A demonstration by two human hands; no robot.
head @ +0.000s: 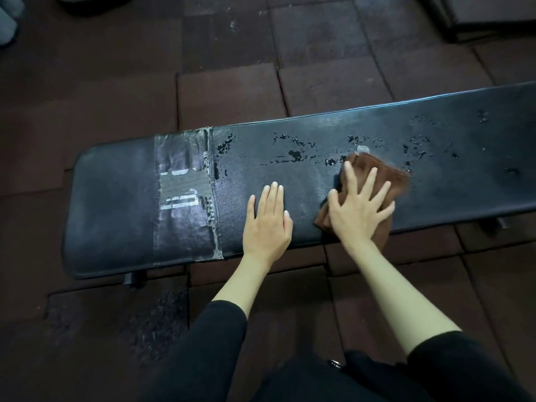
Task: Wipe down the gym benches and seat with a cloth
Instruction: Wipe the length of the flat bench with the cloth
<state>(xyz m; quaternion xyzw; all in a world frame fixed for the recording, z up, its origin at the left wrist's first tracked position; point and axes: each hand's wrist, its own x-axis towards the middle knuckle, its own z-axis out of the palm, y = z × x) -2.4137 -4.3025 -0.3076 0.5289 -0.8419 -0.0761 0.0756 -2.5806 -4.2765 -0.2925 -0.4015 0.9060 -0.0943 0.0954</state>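
A long black padded gym bench (pixel 116 204) lies across the view, its surface worn, with a band of peeling tape (pixel 184 195) near the left end. Dark wet patches dot the far half of the pad. A brown cloth (pixel 385 175) lies on the bench right of centre. My right hand (pixel 358 208) presses flat on the cloth with fingers spread. My left hand (pixel 268 224) rests flat on the bare pad just left of the cloth, fingers straight and together.
Dark rubber floor tiles (pixel 232 91) surround the bench. Bench feet show under the near edge at left (pixel 133 278) and right (pixel 503 221). Another dark padded piece of equipment (pixel 478 15) stands at the top right corner.
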